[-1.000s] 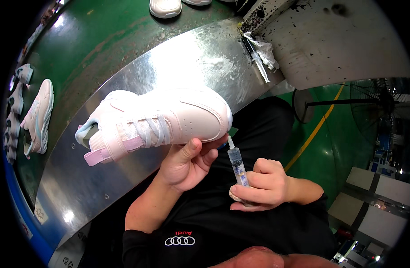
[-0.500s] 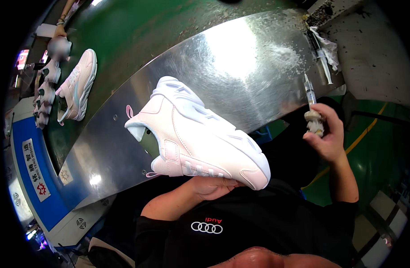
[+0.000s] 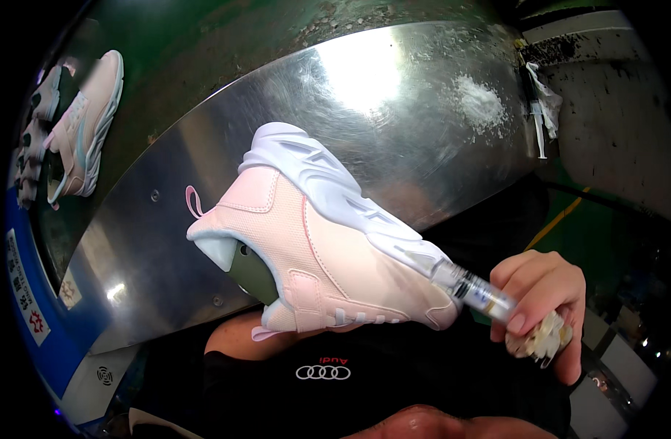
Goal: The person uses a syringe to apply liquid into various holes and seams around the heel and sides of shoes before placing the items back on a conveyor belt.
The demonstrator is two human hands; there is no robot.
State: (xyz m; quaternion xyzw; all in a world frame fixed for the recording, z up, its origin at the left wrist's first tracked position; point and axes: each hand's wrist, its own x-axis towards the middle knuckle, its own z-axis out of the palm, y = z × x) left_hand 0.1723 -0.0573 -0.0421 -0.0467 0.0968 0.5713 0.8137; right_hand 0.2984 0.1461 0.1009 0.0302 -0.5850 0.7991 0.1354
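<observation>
A pale pink sneaker [image 3: 350, 241], its white sole [image 3: 306, 161] turned away from the wearer, tilts across the near edge of a steel worktop [image 3: 423, 154]; whether they touch cannot be told. On the wearer's side of the worktop, toward its right end, the right hand [image 3: 547, 282] curls around 1 clear syringe [image 3: 485, 298]. The left forearm [image 3: 236, 336] runs behind the sneaker, hiding the left hand and its grip. The shoe looks light, soft-sided and firmer below, best held midfoot; the syringe, smooth and probably slippery, wants a hold at its barrel.
</observation>
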